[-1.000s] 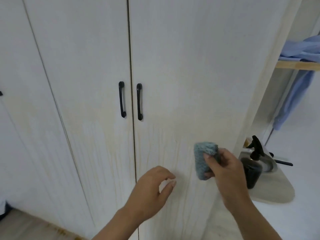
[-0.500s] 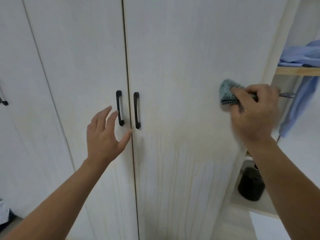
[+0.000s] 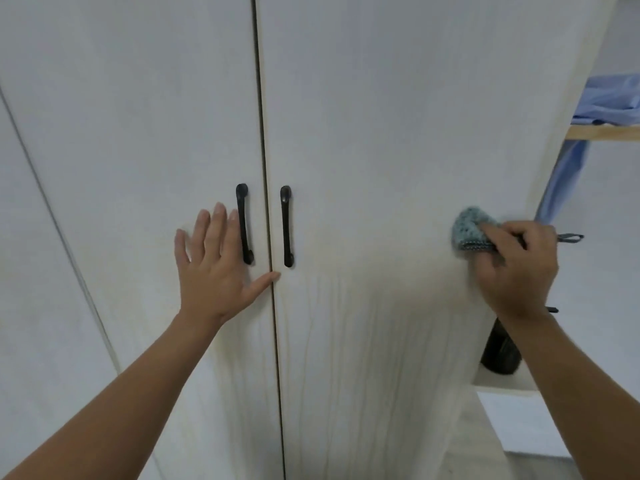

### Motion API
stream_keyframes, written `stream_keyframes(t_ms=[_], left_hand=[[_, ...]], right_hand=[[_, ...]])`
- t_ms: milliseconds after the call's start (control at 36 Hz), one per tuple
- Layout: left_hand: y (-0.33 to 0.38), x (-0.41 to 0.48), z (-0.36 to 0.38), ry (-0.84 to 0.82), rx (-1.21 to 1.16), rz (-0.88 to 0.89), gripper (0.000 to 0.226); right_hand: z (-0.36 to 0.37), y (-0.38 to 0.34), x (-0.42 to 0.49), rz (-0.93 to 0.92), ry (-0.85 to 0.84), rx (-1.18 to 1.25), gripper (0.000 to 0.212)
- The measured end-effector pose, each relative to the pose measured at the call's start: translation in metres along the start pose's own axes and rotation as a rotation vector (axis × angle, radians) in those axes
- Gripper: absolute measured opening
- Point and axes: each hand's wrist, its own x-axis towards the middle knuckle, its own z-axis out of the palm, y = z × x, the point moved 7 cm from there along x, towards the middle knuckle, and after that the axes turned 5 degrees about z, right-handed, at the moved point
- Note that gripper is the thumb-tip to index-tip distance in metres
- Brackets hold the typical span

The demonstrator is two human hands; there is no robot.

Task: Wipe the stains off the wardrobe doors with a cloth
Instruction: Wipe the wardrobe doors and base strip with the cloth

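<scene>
**A:** Head view, left half: what is shown?
**B:** The left hand [image 3: 214, 268] lies flat on the left door [image 3: 156, 116], fingers straight and spread; its thumb reaches the seam below a slim black bar handle [image 3: 244, 223]; the panel is pale, matte and faintly grained.
**A:** And the right half?
**B:** The right hand [image 3: 516, 268] has its fingers curled tight on a folded teal cloth [image 3: 471, 232] of nubby weave, pressed to the right door [image 3: 381, 133] near its outer edge; thin yellowish stains [image 3: 363, 341] run in vertical streaks below; a second black handle [image 3: 286, 226] stands by the seam; beyond the edge, a dark round bottle [image 3: 498, 351] sits on a ledge [image 3: 498, 388], and blue fabric [image 3: 616, 98] on a wooden shelf [image 3: 602, 132].
</scene>
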Motion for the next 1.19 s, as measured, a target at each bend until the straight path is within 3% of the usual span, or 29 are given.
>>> stream_keyframes(t_ms=[167, 333, 444, 667, 778, 889, 1056, 1195], left_hand=[[0.0, -0.001, 0.003, 0.043, -0.037, 0.008, 0.118], [-0.002, -0.002, 0.006, 0.046, -0.04, 0.004, 0.12], [-0.004, -0.003, 0.009, 0.061, -0.039, 0.0, 0.123], [-0.005, -0.004, 0.013, 0.034, -0.073, -0.03, 0.121], [-0.005, -0.003, 0.014, 0.006, -0.089, -0.038, 0.121], [-0.005, -0.002, 0.015, -0.001, -0.115, -0.047, 0.121], [-0.004, -0.002, 0.013, -0.032, -0.159, -0.069, 0.12], [-0.004, -0.001, 0.01, -0.036, -0.152, -0.068, 0.119]], right_hand=[[-0.003, -0.001, 0.023, 0.149, 0.107, 0.005, 0.034], [0.003, -0.003, -0.071, 0.018, -0.089, -0.027, 0.021], [0.004, 0.001, -0.072, -0.01, -0.18, -0.019, 0.021], [0.008, 0.003, -0.037, 0.175, -0.02, -0.001, 0.038], [0.006, 0.002, -0.097, 0.092, -0.098, -0.02, 0.024], [0.009, 0.012, -0.113, 0.12, -0.209, -0.043, 0.022], [0.004, 0.008, -0.062, 0.15, -0.125, -0.013, 0.027], [0.006, -0.001, -0.112, 0.091, -0.197, -0.074, 0.022]])
